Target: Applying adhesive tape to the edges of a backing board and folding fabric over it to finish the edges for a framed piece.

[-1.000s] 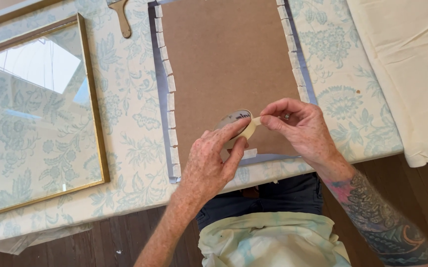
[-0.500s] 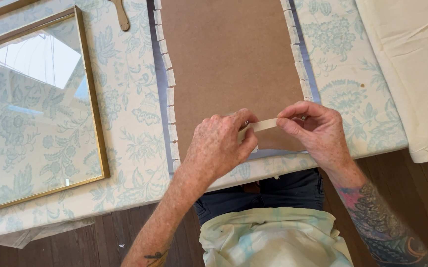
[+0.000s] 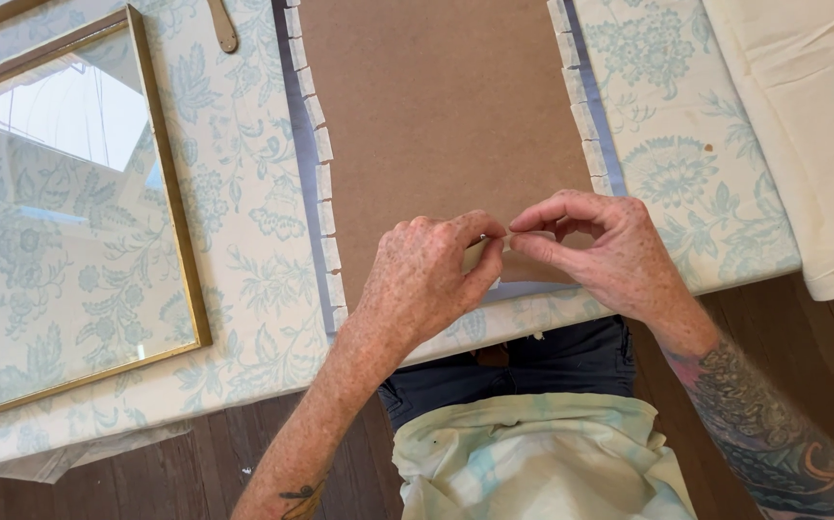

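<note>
Pinching a short strip of cream tape (image 3: 479,252) between them, both hands meet over the near edge of the brown backing board (image 3: 441,125). Left hand (image 3: 426,284): fingers curled tight, thumb and forefinger closed on one end of the tape. Right hand (image 3: 604,250): thumb and forefinger closed on the other end, remaining fingers loosely bent. Tape roll not discernible under the left hand. Board lies flat on a floral blue-and-cream tablecloth (image 3: 243,241), with rows of small cream tape tabs (image 3: 323,144) along both long edges. Gold-framed glass (image 3: 61,212) sits well apart to the left. Folded cream cloth (image 3: 802,125) at right.
</note>
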